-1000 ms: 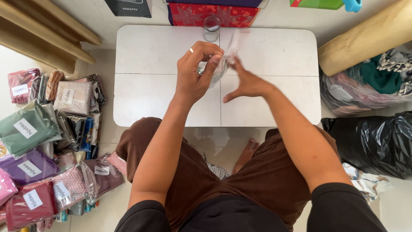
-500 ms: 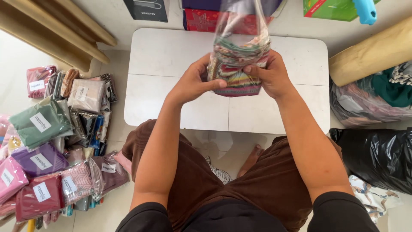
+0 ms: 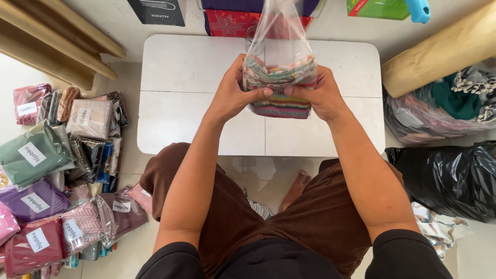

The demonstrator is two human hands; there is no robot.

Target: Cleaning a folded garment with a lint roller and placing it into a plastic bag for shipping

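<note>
Both of my hands hold up a clear plastic bag (image 3: 279, 46) with a folded, multicoloured striped cloth (image 3: 281, 101) inside it, above the low white table (image 3: 191, 77). My left hand (image 3: 235, 95) grips the bag's left side, thumb across its front. My right hand (image 3: 320, 95) grips the right side, thumb meeting the left one. The bag's open top stands upward and hides part of a clear glass on the table behind it.
A pile of packed cloths in labelled clear bags (image 3: 57, 175) lies on the floor at left. Wooden slats (image 3: 57, 41) lean at upper left. A brown paper roll (image 3: 439, 51), a clear bag of fabric (image 3: 444, 108) and a black bag (image 3: 449, 175) sit at right.
A second ago my hands were low over the table near the glass. They have since lifted the bagged cloth toward me and now press it from both sides.
</note>
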